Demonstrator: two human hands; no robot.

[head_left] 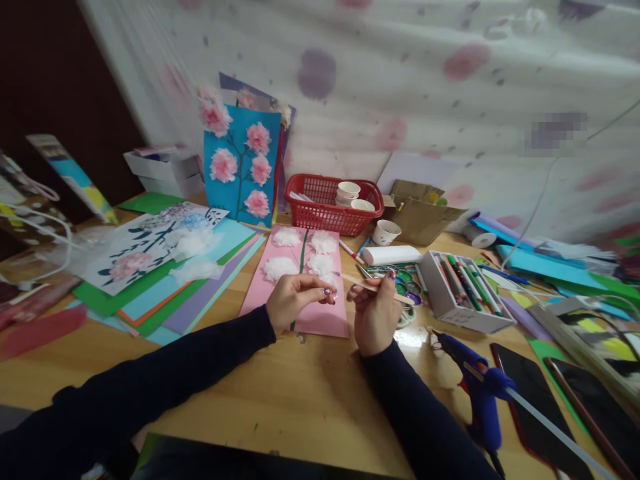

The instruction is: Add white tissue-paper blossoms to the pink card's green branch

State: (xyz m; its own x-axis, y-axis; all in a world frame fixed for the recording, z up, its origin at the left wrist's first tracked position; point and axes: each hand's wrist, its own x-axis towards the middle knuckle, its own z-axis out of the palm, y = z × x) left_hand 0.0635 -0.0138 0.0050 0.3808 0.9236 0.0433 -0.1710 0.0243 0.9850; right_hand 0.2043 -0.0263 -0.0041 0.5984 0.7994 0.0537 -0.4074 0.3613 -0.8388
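Between my two hands lies a pink sheet of card [327,325] with a green stem [303,252] and several white cotton tufts [280,268] on it. My right hand [377,317] grips a thin paintbrush [404,298] by its wooden handle, with the tip pointing left toward the tufts. Over the card's lower part, my left hand [297,303] is closed in a pinch. Whatever its fingertips might hold is too small to make out. Just right of my right hand is a paint palette [410,288] with green and purple colours, partly hidden by the hand.
Behind the card stand a red basket [325,219] with paper cups and a blue flower picture [242,193]. To the right are a paper cup [387,232], a box of markers [465,290], a blue glue gun [473,380] and phones [530,407]. Coloured paper [193,313] spreads left.
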